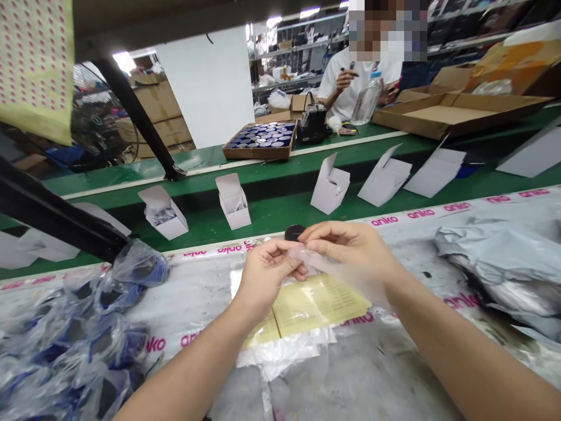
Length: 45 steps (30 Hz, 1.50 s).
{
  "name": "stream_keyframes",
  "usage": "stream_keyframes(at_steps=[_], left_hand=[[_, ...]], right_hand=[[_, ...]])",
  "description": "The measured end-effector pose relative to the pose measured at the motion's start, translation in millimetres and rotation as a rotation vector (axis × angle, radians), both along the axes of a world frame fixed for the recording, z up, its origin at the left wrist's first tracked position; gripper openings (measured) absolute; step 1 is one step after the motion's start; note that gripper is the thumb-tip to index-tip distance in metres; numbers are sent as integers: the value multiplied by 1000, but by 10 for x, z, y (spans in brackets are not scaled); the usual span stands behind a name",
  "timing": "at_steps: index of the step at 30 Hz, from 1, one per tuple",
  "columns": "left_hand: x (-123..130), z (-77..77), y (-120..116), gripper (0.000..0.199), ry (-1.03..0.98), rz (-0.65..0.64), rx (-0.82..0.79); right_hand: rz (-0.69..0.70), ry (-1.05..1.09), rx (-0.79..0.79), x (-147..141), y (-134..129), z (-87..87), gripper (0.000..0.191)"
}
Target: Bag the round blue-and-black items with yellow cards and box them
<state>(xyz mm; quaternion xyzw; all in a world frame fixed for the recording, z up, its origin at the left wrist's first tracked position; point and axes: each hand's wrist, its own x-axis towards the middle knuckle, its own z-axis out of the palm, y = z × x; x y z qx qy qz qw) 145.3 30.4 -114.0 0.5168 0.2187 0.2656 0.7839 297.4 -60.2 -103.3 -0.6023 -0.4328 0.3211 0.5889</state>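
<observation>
A thin clear bag (346, 273) is between the two hands, above the middle of the desk (188, 307). Its long axis lies slanting: one end is at the fingers, and the loose part points to the right and a little toward the person, under the right wrist. The bag is blurred, so I cannot tell which end is its opening.

Below it, yellow printed sheets (318, 304) lie on the desk, which is covered with grey film bearing pink letters. Blue things in clear wrapping (105, 345) are heaped at the left, and a crumpled grey bag (504, 257) lies at the right. Behind, white boxes (235, 209) with raised flaps stand on a green strip (280, 204). Farther back, a person in a white shirt (335, 73) sits near a clear bottle (368, 100).

Both forearms come inward from the near edge. The left hand (263, 269) and the right hand (353, 248) nearly meet, their fingers bent, each pinching the bag between thumb and fingertips.
</observation>
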Motion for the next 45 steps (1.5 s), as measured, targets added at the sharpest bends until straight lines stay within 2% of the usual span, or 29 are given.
stream_keyframes(at_steps=[3,7,9,11,14,17,21,24,27,31,34,36,38,40,42,45], left_hand=[[-21,52,25,38,82,-47,-24],[-89,144,67,31,306,-364,-44],[-110,171,107,29,316,-414,-26],[-101,170,155,32,241,-309,-38],[-29,117,212,35,105,-71,-128],[87,23,237,36,68,5,-157],[272,-139,300,29,306,92,91],[401,-255,408,21,464,148,262],[469,-288,499,21,579,152,436],[410,-182,498,22,659,181,723],[293,-144,462,24,616,185,910],[226,-196,458,31,497,150,979],[194,-292,473,42,369,41,929],[204,-387,498,54,314,-77,798],[238,-433,520,64,296,-121,664],[267,-357,528,73,283,-63,456]], right_hand=[[54,31,2,121,-37,53,26],[157,132,-24,296,-89,66,27],[222,216,-93,341,-87,42,29],[199,281,-131,347,-54,3,33],[69,305,-120,299,31,-71,36],[-97,252,-67,232,123,-169,32],[-339,89,-52,188,256,-359,22],[-386,-147,-170,201,371,-494,17],[-350,-379,-283,223,428,-551,18],[-283,-522,-321,268,317,-510,22],[-196,-551,-341,353,179,-462,30],[-79,-556,-238,399,127,-442,37],[55,-536,-106,394,126,-435,47],[124,-453,-60,335,174,-441,54],[82,-306,-61,253,253,-457,56],[-64,-118,-8,160,376,-482,55]])
